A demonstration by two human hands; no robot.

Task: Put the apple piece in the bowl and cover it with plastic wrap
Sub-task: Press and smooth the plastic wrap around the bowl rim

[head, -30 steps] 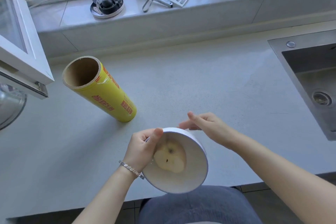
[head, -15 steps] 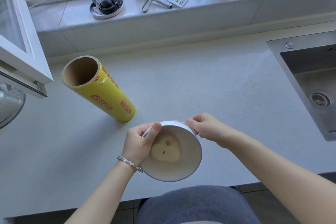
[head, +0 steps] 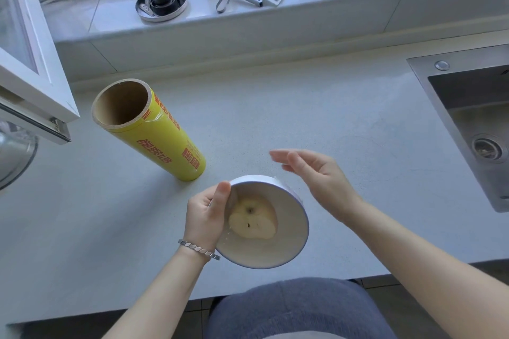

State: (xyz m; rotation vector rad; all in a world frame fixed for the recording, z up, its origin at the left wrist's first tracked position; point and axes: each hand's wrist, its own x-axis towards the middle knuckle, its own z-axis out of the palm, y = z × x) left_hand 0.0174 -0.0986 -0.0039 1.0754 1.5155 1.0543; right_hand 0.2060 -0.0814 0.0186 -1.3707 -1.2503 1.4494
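Apple piece lies inside the white bowl, cut face up toward the camera, its core marks lined up roughly from the far rim to the near rim. The bowl is tilted, its opening turned toward the person, near the front edge of the pale worktop. The left hand grips the bowl's left rim, thumb hooked over the inside edge, a metal bracelet at the wrist. The right hand hovers just beyond the bowl's far right rim, fingers spread and loose, holding nothing visible. Whether film covers the bowl cannot be told. The yellow plastic wrap roll lies on the worktop to the left, its long axis running from far-left to near-right, the open cardboard core facing up-left. A steel sink sits at the right.
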